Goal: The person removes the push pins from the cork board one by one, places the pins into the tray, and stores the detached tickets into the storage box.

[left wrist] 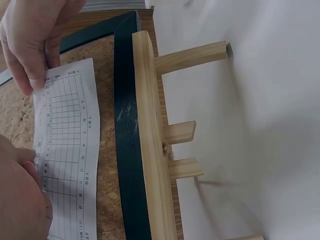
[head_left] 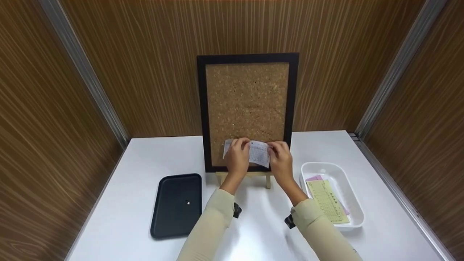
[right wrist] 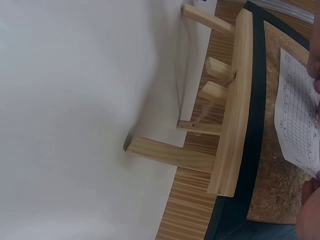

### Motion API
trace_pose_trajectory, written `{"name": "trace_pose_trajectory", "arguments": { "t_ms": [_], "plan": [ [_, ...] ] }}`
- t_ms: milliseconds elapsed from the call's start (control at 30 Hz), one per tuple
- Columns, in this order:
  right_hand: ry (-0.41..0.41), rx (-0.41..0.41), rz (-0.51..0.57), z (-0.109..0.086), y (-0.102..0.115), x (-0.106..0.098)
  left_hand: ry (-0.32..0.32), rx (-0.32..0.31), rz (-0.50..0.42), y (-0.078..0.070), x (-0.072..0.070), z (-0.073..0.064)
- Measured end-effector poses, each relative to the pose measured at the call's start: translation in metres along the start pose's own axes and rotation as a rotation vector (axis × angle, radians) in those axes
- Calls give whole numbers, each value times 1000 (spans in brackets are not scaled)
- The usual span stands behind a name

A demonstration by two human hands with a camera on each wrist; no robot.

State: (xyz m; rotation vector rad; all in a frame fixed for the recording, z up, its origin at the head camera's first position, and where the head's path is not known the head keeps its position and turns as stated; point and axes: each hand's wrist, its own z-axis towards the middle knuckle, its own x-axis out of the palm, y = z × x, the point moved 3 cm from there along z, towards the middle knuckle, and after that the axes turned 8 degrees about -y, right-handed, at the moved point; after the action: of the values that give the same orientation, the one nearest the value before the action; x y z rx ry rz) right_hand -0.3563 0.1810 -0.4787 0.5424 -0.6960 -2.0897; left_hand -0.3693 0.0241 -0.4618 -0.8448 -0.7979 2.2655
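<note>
A white printed paper slip (head_left: 259, 153) with a grid table lies against the lower part of a black-framed cork board (head_left: 250, 98). My left hand (head_left: 237, 156) pinches its top edge left of the middle, covering part of it. At the slip's right end, my right hand (head_left: 281, 159) holds the edge between thumb and fingers. From the left wrist, the slip (left wrist: 70, 130) bends slightly over the cork, with my right hand (left wrist: 40, 37) at its far end. The right wrist view shows only part of the slip (right wrist: 297, 115); both hands are cut off there.
A wooden easel (right wrist: 235, 105) supports the board on the white table (head_left: 145, 152). On the left lies a black tray (head_left: 174, 217) with a tiny shiny item (head_left: 188, 203). At right, a white bin (head_left: 349, 195) contains yellow (head_left: 326, 199) and pink (head_left: 314, 178) slips.
</note>
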Motion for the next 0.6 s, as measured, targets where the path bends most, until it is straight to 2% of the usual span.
{"name": "trace_pose_trajectory", "arguments": {
  "t_ms": [300, 400, 600],
  "plan": [
    [13, 38, 5, -1, 1, -4, 40, -53, -105, 3, -16, -4],
    [13, 35, 4, -1, 3, -7, 46, -63, -121, 6, -28, -8],
    [12, 20, 26, -2, 7, -19, 27, -64, -95, 14, -58, -15]
  ]
}}
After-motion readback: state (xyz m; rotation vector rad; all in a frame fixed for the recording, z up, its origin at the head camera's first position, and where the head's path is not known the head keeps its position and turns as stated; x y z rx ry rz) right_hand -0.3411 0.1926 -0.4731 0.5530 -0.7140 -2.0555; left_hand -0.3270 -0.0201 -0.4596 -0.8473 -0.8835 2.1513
